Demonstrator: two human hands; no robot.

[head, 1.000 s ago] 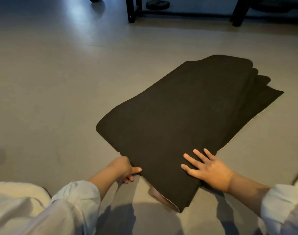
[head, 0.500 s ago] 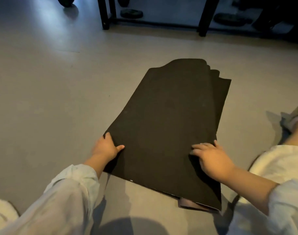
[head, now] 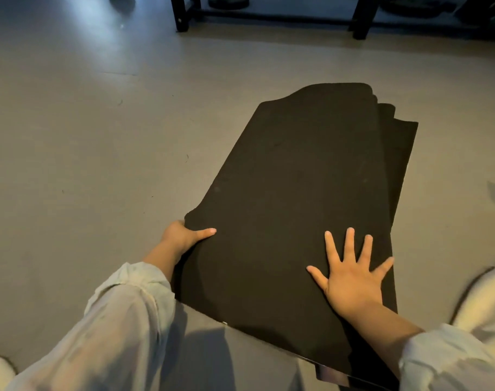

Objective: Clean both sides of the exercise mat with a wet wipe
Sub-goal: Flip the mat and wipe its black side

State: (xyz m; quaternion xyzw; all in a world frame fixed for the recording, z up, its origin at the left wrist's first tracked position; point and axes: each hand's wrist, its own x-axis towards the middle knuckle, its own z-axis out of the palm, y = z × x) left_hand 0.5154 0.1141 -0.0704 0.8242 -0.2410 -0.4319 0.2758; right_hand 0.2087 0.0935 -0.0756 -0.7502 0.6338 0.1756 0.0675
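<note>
Black exercise mat (head: pixel 302 198), folded into several stacked layers, lying flat on the grey floor (head: pixel 85 142), long axis running away from the viewer, offset layer edges stepped at the far right corner, a paler underside peeking out at the near right corner. Left hand (head: pixel 184 235) at the mat's left edge near the close end: thumb laid on top of the black surface, pointing right, other fingers tucked out of sight beneath the edge, so gripping the edge between thumb and hidden fingers. Right hand (head: pixel 350 280) pressed flat on the top layer near the right edge, close end; fingers (head: pixel 349 244) straight and spread wide apart, pointing away, palm down, holding nothing. Mat between and under both hands, most of its length stretching beyond the fingertips. Pale sleeves (head: pixel 122 328) covering both forearms, right one blurred at the frame edge. Dark frame legs (head: pixel 181 15) standing on the floor at the far end, well apart from the mat. No wipe in view.
</note>
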